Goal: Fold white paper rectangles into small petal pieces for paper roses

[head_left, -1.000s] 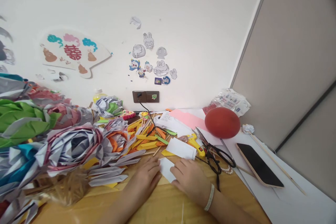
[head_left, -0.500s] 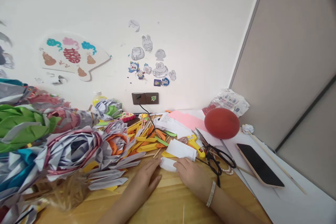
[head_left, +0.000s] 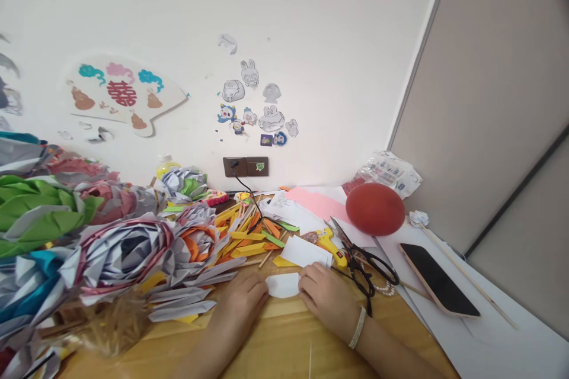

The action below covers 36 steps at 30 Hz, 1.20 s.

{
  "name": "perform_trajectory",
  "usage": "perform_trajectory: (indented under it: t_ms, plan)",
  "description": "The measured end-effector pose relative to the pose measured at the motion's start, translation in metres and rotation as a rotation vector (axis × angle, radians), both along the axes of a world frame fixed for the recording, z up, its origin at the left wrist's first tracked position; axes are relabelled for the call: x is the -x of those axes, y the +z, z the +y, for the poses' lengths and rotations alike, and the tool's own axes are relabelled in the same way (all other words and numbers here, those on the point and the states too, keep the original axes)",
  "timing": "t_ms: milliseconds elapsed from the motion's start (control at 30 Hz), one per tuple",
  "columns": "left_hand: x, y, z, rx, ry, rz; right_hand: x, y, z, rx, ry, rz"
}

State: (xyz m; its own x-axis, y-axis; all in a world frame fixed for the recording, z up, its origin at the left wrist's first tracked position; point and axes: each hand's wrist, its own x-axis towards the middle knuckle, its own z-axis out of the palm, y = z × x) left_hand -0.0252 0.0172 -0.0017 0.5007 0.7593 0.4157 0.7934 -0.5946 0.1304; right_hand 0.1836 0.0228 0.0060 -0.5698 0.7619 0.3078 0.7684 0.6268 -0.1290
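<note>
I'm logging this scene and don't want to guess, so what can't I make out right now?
All in the head view:
Small white paper piece: ends hidden by the left hand and right hand.
White paper sheet with printed lines, near the wall: lettering too small to read.
Green-and-white folded-paper flower: cut off by the picture's left edge.
Clear plastic bag: brown contents too blurred to identify.

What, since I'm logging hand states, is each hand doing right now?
Left hand: closed, holding the left end of the small white paper slip.
Right hand: closed, holding the slip's right end.
</note>
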Motion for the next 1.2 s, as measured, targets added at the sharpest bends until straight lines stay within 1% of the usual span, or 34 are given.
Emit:
perform_trajectory:
  t_ms: [100,200,333,433,533,633,733,900,1033,1100,1133,1200]
  plan:
    - [-0.002,0.003,-0.001,-0.028,-0.006,0.017,0.0,-0.001,-0.001,0.042,-0.042,0.037]
    - [-0.004,0.007,-0.004,-0.019,-0.001,-0.008,0.001,-0.002,-0.003,0.095,-0.099,0.104]
    - [-0.006,0.01,-0.007,0.077,0.059,-0.047,0.002,-0.005,-0.003,0.142,-0.14,0.219]
    - [-0.008,0.01,-0.008,0.164,0.111,-0.127,0.004,-0.006,-0.001,0.157,-0.189,0.272]
    - [-0.009,0.007,-0.007,0.217,0.137,-0.217,0.006,-0.006,0.001,0.164,-0.24,0.272]
    - [-0.01,0.005,-0.006,0.23,0.163,-0.245,0.009,-0.006,0.002,0.157,-0.269,0.246]
    - [-0.012,0.004,-0.005,0.225,0.2,-0.232,0.01,-0.008,0.002,0.148,-0.292,0.212]
    - [-0.018,0.006,-0.006,0.222,0.329,-0.162,0.012,-0.011,0.003,0.12,-0.321,0.156]
    - [-0.022,0.01,-0.007,0.21,0.401,-0.08,0.014,-0.012,0.004,0.076,-0.336,0.123]
    - [-0.024,0.011,-0.008,0.207,0.425,-0.051,0.015,-0.012,0.003,0.031,-0.316,0.111]
    - [-0.024,0.011,-0.008,0.207,0.432,-0.044,0.017,-0.012,0.002,-0.002,-0.279,0.094]
    - [-0.024,0.01,-0.008,0.212,0.449,-0.04,0.019,-0.011,0.0,-0.074,-0.148,0.034]
